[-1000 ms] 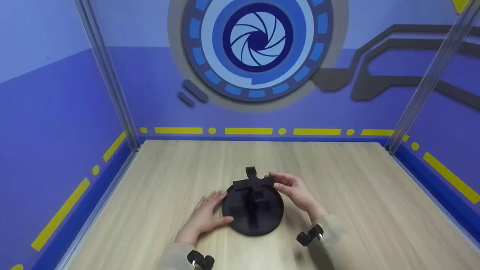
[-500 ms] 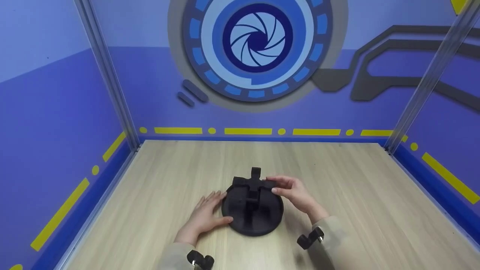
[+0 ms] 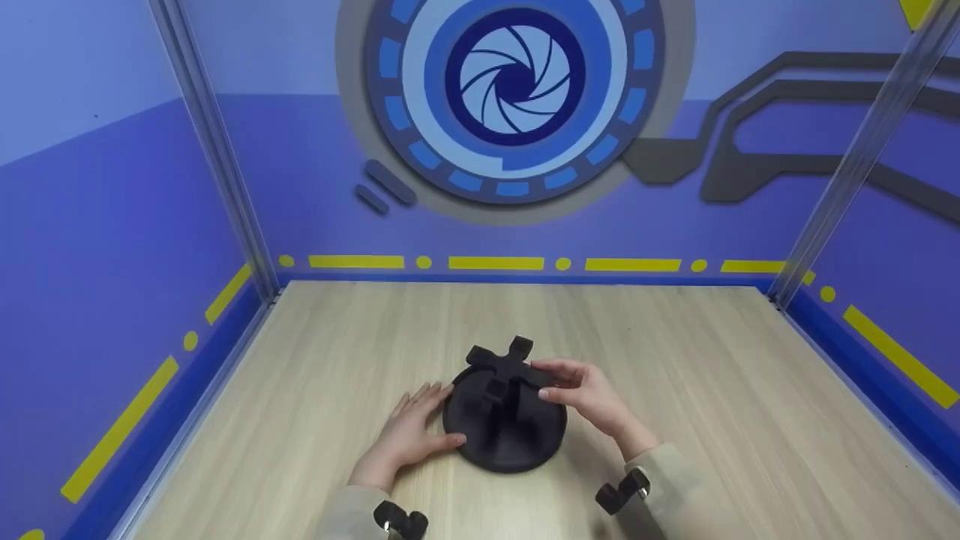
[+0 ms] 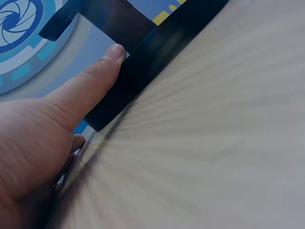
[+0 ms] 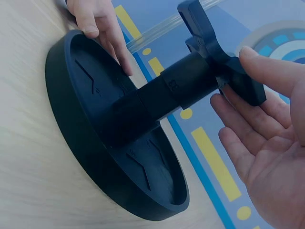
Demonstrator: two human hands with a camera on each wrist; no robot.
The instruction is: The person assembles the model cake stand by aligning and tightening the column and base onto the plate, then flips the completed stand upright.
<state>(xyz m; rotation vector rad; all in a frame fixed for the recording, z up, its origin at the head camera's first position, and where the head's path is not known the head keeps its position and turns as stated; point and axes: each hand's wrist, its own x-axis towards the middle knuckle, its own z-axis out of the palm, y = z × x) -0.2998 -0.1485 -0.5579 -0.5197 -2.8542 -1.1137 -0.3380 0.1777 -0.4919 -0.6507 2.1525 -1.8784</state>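
Note:
A black plastic adjustable pedestal point(image 3: 506, 420) stands on the table, with a wide round base point(image 5: 95, 157), a thick stem point(image 5: 157, 90) and a cross-shaped head point(image 3: 507, 367) on top. My left hand point(image 3: 409, 431) lies at the left of the base, fingers straight against its side. In the left wrist view its thumb point(image 4: 90, 86) rests on the base's rim point(image 4: 147, 62). One arm of the cross point(image 5: 248, 86) is pinched between the thumb and fingers of my right hand point(image 3: 589, 394). The head sits turned, its arms slanting in the head view.
The light wooden table point(image 3: 360, 337) is bounded by a blue back wall point(image 3: 300, 187) and side walls. Metal posts point(image 3: 217, 150) rise at the far corners. Each wrist carries a small black mount point(image 3: 622, 491).
The right hand has turned the cross-shaped head clockwise as seen from above, drawing its right arm nearer to the body. The left hand and the base have stayed put.

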